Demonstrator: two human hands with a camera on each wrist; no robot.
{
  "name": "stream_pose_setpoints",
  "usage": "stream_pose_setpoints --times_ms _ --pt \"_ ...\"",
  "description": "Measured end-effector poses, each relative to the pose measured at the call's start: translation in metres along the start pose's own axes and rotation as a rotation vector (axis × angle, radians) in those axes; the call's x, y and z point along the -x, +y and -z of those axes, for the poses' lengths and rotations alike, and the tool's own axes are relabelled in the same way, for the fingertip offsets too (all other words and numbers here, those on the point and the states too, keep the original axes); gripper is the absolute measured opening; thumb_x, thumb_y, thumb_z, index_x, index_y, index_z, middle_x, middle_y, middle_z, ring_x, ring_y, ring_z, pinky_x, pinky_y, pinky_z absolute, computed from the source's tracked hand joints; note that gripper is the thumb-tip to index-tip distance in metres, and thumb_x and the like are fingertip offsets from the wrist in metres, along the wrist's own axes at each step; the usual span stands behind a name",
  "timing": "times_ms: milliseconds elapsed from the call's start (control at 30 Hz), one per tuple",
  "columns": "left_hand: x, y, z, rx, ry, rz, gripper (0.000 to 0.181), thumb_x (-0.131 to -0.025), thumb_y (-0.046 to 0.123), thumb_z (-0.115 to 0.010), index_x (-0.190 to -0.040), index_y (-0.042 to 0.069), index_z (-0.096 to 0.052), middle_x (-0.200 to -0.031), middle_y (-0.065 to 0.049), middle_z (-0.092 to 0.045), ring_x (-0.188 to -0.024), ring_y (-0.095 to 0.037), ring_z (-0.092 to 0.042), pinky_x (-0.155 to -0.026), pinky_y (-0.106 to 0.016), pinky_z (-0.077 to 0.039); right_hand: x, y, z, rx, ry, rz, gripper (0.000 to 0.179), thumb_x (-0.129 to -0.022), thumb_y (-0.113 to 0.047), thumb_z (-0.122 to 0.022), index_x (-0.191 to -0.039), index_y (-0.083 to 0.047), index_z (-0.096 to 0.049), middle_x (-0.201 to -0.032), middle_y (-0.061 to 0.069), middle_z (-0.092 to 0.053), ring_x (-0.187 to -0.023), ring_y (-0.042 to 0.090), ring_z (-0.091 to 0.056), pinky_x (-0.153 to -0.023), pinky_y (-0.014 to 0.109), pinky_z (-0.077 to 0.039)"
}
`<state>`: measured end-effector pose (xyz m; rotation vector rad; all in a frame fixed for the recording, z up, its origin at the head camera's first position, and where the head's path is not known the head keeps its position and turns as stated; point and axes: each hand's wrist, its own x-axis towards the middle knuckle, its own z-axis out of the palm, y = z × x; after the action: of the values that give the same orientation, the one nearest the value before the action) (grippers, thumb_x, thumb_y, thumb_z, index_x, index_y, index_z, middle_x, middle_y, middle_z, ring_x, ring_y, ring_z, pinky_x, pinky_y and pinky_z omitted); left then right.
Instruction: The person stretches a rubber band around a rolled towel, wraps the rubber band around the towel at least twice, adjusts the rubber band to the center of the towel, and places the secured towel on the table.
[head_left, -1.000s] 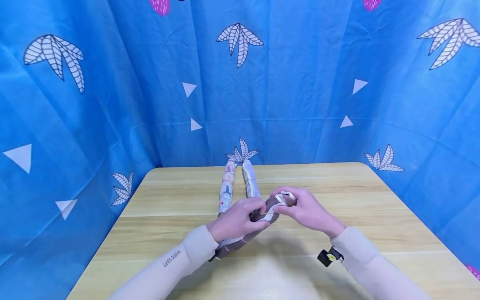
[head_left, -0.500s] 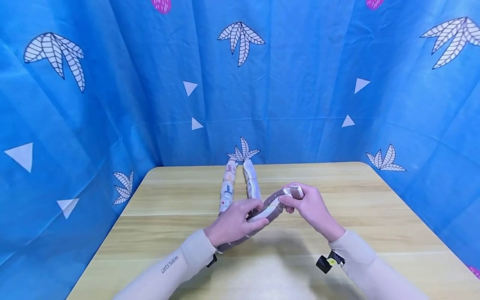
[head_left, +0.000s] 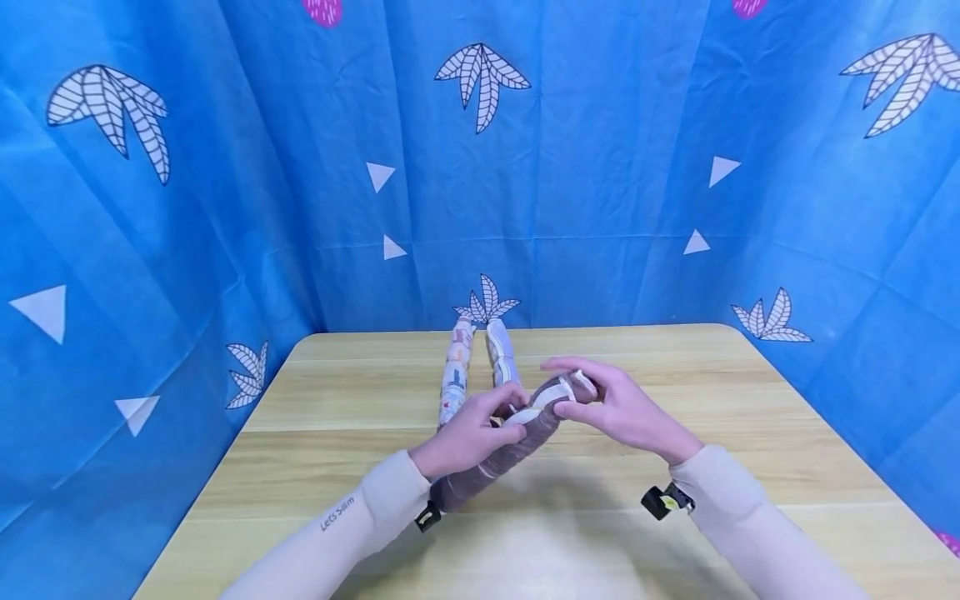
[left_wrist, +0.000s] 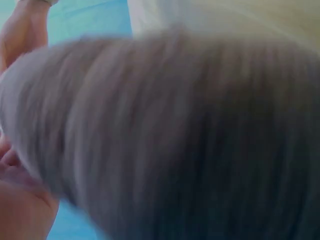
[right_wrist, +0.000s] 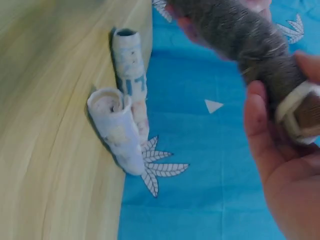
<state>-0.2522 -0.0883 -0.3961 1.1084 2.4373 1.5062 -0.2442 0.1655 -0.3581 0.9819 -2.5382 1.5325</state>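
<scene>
A rolled-up dark brown-grey cloth (head_left: 495, 468) with a white band is held slantwise above the table between both hands. My left hand (head_left: 467, 433) grips its middle, thumb on the near side and fingers over the top. At the upper right end, my right hand (head_left: 633, 414) holds the roll between thumb and fingers, beside the white edge. The right wrist view shows this end of the brown-grey roll (right_wrist: 267, 55) lying between the right thumb and fingers. Close up and blurred, the roll (left_wrist: 135, 130) fills most of the left wrist view.
Two more cloth rolls lie lengthwise at the back of the wooden table (head_left: 337, 400): a patterned white one (head_left: 453, 379) on the left and a pale lilac-white one (head_left: 500, 350) beside it. A blue curtain (head_left: 600, 167) with leaf prints stands behind and at both sides.
The roll has turned between the hands, showing more brown side and less white band. My right hand moved out, then back slightly left, and its fingers spread more over the end.
</scene>
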Motion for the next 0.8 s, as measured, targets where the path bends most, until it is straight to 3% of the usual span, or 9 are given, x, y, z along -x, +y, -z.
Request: stream_pose_setpoints --times_ms 133,267,400,567,800 --pt "0.002 0.001 -0.005 -0.148 0.069 -0.072 0.031 -0.094 0.024 -0.065 -0.121 0.029 -0.05 -0.102 0.007 -0.066 -0.083 -0.01 -0.062 -0.071 -0.026 -0.052 -0.002 0.0 -0.002 0.005 0.027 -0.056 0.023 -0.096 -0.02 -0.068 -0.119 -0.019 -0.069 -0.106 0.004 -0.07 -0.089 0.019 -0.067 -0.076 0.032 -0.059" --pt "0.001 0.005 -0.013 -0.39 0.146 -0.175 0.038 -0.094 0.037 -0.07 -0.127 0.026 -0.055 -0.107 0.005 -0.066 -0.084 -0.007 -0.061 -0.067 -0.021 -0.049 -0.002 0.002 -0.003 0.026 0.103 -0.103 0.017 -0.097 -0.016 -0.065 -0.113 -0.015 -0.072 -0.099 0.006 -0.071 -0.08 0.02 -0.065 -0.069 0.033 -0.058" --pt "-0.001 0.009 -0.017 -0.556 0.173 -0.226 0.041 -0.094 0.031 -0.072 -0.131 0.023 -0.058 -0.11 0.004 -0.066 -0.081 -0.005 -0.06 -0.064 -0.016 -0.048 -0.003 0.001 -0.005 0.04 0.171 -0.143 0.015 -0.096 -0.016 -0.067 -0.108 -0.013 -0.074 -0.086 0.008 -0.07 -0.069 0.021 -0.064 -0.06 0.032 -0.055" --pt "-0.003 0.013 -0.018 -0.634 0.151 -0.194 0.033 -0.092 0.023 -0.069 -0.124 0.023 -0.061 -0.105 0.005 -0.063 -0.071 -0.005 -0.055 -0.054 -0.015 -0.042 -0.003 0.001 -0.01 0.024 0.224 -0.166 0.013 -0.093 -0.013 -0.069 -0.104 -0.009 -0.074 -0.081 0.009 -0.07 -0.064 0.019 -0.064 -0.056 0.03 -0.054" --pt "-0.007 0.014 -0.022 -0.603 0.109 -0.085 0.022 -0.084 0.02 -0.067 -0.104 0.024 -0.059 -0.097 0.008 -0.052 -0.071 -0.006 -0.051 -0.054 -0.018 -0.04 -0.002 0.0 -0.017 0.005 0.223 -0.171 0.01 -0.091 -0.009 -0.07 -0.1 -0.008 -0.075 -0.089 0.01 -0.074 -0.067 0.019 -0.067 -0.058 0.033 -0.058"
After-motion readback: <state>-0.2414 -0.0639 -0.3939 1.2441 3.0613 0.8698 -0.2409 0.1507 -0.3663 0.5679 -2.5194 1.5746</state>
